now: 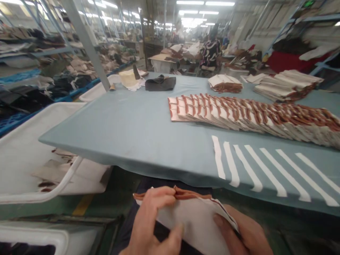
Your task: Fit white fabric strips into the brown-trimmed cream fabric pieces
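Observation:
Low in the head view, over my lap, a leather piece shows its pale grey backing and a folded brown edge along the top. My left hand grips its upper left part, with fingers over the brown edge and the thumb on the near face. At the piece's right side my right hand pinches the edge; some of its fingers are hidden. Several white strips lie side by side on the blue-grey table beyond my right hand. Behind them runs a long overlapping row of similar brown-edged pieces.
More stacked pieces sit at the table's far side, with a larger pile to their right. A dark folded piece lies far left. White bins stand left of the table. A person is in the background.

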The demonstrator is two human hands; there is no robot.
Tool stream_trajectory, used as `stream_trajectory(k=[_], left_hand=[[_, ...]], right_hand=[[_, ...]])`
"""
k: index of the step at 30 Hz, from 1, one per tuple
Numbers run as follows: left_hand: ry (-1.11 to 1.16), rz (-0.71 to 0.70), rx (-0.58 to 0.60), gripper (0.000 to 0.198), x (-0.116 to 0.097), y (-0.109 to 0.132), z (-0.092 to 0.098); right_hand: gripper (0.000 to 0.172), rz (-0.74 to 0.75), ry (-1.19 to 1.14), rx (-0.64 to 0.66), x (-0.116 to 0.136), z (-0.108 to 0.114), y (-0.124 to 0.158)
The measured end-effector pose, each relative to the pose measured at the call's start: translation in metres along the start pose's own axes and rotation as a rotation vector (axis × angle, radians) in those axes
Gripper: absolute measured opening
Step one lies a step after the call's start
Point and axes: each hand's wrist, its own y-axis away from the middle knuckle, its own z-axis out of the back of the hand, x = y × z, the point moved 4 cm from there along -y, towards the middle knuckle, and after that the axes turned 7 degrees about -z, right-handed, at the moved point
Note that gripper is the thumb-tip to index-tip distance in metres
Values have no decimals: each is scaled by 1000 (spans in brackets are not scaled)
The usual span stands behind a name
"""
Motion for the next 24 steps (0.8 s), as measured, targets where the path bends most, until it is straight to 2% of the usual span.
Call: stream_trajectory(k=[3,7,9,11,15,17,19,22,24], left_hand=[[-38,68,31,35,9,-18,-5],[27,-93,139,28,3,-43,-10],[98,-107,225,23,-1,-52,-15],[173,-56,298,23,-3,-58,-20],[257,179,461,18,2,-56,-31],[319,308,577,15,8,-51,-35],[398,403,657,19,13,-46,-37],[500,480,686,21,17,-42,-34],[523,492,679,20,17,-44,-32]], right_hand=[[20,11,46,-86,2,0,6],[23,63,128,-130,2,3,12],[21,86,169,-146,3,2,11],[20,75,225,-130,4,-3,8],[19,-28,296,9,2,-27,7],[16,-146,197,101,0,-38,9],[13,-316,22,171,-1,-44,11],[10,-544,-276,193,-1,-46,7],[12,-600,-450,226,0,-47,-2]])
